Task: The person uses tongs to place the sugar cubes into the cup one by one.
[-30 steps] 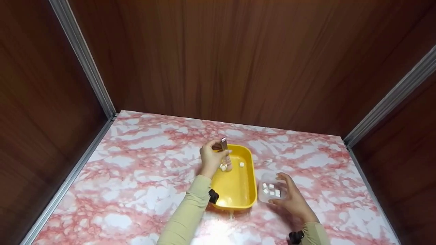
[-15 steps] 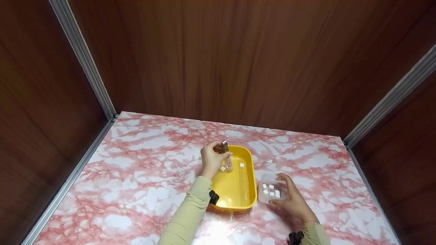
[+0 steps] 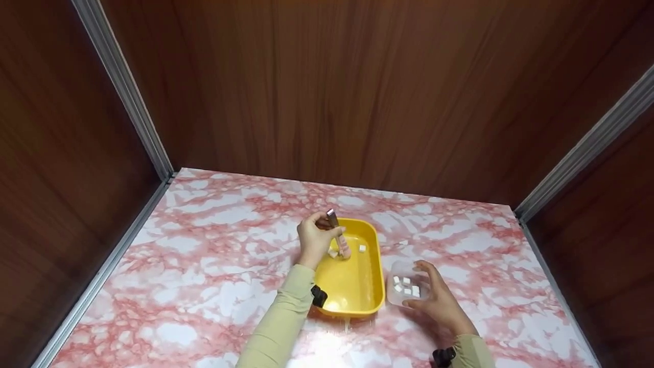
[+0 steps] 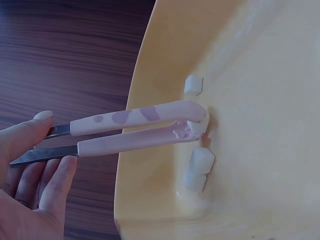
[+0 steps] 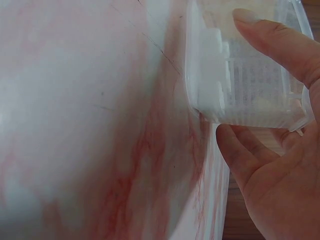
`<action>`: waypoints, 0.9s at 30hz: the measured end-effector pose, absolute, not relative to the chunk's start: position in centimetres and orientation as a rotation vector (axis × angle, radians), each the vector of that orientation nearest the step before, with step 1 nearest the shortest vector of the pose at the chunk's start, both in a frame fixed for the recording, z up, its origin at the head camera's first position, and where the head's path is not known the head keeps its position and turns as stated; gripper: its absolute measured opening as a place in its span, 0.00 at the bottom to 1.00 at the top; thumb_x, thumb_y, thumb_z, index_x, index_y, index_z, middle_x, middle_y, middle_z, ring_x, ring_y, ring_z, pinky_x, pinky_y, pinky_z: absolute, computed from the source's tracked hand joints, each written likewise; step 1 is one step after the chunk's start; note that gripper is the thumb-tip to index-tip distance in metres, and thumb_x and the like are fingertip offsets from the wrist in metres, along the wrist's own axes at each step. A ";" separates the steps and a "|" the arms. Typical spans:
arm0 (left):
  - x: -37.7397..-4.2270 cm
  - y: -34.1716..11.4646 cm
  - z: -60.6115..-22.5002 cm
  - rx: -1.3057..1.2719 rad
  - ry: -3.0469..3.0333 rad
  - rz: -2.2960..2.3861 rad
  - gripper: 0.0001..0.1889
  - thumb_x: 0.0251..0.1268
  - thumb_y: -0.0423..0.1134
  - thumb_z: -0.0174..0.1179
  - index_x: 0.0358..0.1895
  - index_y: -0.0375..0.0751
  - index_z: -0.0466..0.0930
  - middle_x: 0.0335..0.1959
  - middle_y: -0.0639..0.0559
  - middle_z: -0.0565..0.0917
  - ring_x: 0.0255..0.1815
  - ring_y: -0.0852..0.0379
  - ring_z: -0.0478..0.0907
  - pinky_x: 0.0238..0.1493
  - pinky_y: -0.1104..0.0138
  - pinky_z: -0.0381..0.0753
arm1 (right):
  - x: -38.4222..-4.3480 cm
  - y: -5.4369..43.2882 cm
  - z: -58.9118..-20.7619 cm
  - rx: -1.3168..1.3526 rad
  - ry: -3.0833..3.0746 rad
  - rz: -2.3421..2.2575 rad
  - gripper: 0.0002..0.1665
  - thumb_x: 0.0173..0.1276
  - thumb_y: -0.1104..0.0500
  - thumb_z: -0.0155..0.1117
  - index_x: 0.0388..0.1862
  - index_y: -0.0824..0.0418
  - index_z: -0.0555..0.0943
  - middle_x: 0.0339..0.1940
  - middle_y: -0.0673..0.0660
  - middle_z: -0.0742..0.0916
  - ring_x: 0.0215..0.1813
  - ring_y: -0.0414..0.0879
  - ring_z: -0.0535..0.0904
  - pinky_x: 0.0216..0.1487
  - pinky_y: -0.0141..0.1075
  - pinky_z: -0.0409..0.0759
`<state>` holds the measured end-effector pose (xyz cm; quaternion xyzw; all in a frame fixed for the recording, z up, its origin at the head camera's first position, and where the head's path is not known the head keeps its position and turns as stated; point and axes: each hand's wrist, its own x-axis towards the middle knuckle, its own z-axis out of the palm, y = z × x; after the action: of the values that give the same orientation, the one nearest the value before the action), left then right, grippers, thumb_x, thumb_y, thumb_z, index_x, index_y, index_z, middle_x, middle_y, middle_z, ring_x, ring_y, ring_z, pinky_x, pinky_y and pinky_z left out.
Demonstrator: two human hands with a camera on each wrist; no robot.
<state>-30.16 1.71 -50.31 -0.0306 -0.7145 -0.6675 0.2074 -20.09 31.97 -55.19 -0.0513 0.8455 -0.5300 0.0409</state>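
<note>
My left hand (image 3: 314, 239) grips a pair of metal tongs (image 4: 122, 117) with pink, spotted tips, pointing down into the yellow tray (image 3: 352, 289). In the left wrist view a small white cube (image 4: 198, 126) sits between the tongs' tips, partly hidden by them. Other white cubes (image 4: 202, 160) lie close beside it on the tray floor. With thumb and fingers on opposite sides, my right hand (image 3: 442, 304) holds a clear plastic container (image 5: 255, 95) standing just right of the tray. Several white cubes (image 3: 406, 281) lie inside that container.
The tray and container stand on a red-and-white marbled tabletop (image 3: 214, 245). Brown wood-grain panels (image 3: 327, 102) rise at the back and both sides, joined by metal corner strips (image 3: 125, 87). A small white scrap (image 3: 403, 242) lies right of the tray.
The tongs shift slightly within the tray, and their top end leans a little further left than half a second ago. My right hand and the container stay in place.
</note>
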 end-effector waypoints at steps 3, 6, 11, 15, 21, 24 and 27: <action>-30.1 1.5 -50.1 -0.083 -1.976 -1.867 0.13 0.37 0.26 0.77 0.27 0.34 0.82 0.22 0.47 0.82 0.27 0.53 0.80 0.32 0.68 0.83 | -20.1 32.0 -55.2 -0.155 2.580 -1.626 0.57 0.43 0.67 0.80 0.70 0.51 0.59 0.70 0.58 0.66 0.68 0.60 0.65 0.67 0.53 0.63; -30.1 1.4 -50.0 -0.078 -1.962 -1.873 0.13 0.36 0.25 0.77 0.27 0.34 0.82 0.22 0.47 0.81 0.27 0.53 0.80 0.32 0.67 0.83 | -20.2 32.1 -55.3 -0.165 2.568 -1.635 0.57 0.43 0.68 0.80 0.70 0.51 0.59 0.70 0.58 0.65 0.68 0.61 0.65 0.65 0.53 0.65; -30.0 1.3 -49.9 -0.052 -1.960 -1.891 0.13 0.35 0.25 0.77 0.27 0.34 0.82 0.22 0.47 0.81 0.27 0.54 0.80 0.32 0.68 0.82 | -20.3 32.1 -55.5 -0.185 2.559 -1.641 0.58 0.44 0.68 0.80 0.71 0.52 0.58 0.71 0.57 0.63 0.68 0.62 0.64 0.65 0.52 0.67; -29.9 1.3 -49.7 -0.047 -1.954 -1.908 0.13 0.35 0.25 0.77 0.27 0.34 0.82 0.23 0.46 0.81 0.27 0.53 0.80 0.33 0.68 0.82 | -20.3 32.1 -55.5 -0.179 2.565 -1.635 0.58 0.43 0.67 0.80 0.70 0.52 0.58 0.71 0.57 0.64 0.68 0.62 0.64 0.65 0.52 0.66; -29.5 1.2 -49.3 -0.047 -1.903 -1.955 0.14 0.36 0.26 0.77 0.28 0.32 0.82 0.24 0.44 0.82 0.28 0.51 0.80 0.33 0.67 0.82 | -20.2 32.1 -55.5 -0.169 2.578 -1.632 0.58 0.42 0.66 0.81 0.70 0.51 0.58 0.71 0.57 0.64 0.68 0.61 0.64 0.66 0.53 0.65; -29.2 1.1 -49.0 -0.038 -1.888 -1.974 0.14 0.37 0.27 0.77 0.29 0.33 0.81 0.24 0.45 0.82 0.29 0.52 0.79 0.33 0.67 0.81 | -20.2 32.0 -55.5 -0.172 2.573 -1.639 0.58 0.42 0.67 0.81 0.70 0.51 0.59 0.71 0.57 0.65 0.68 0.61 0.65 0.66 0.52 0.65; -28.9 1.1 -48.6 -0.037 -1.875 -1.997 0.14 0.38 0.28 0.77 0.30 0.33 0.81 0.25 0.46 0.81 0.29 0.52 0.79 0.33 0.67 0.81 | -20.2 32.1 -55.5 -0.173 2.572 -1.641 0.58 0.43 0.67 0.80 0.70 0.50 0.59 0.71 0.57 0.65 0.68 0.61 0.65 0.65 0.52 0.66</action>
<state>-28.94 1.10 -48.62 -0.0133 -0.6708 -0.7142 0.1996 -20.24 32.07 -55.52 -0.0565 0.8409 -0.5366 0.0430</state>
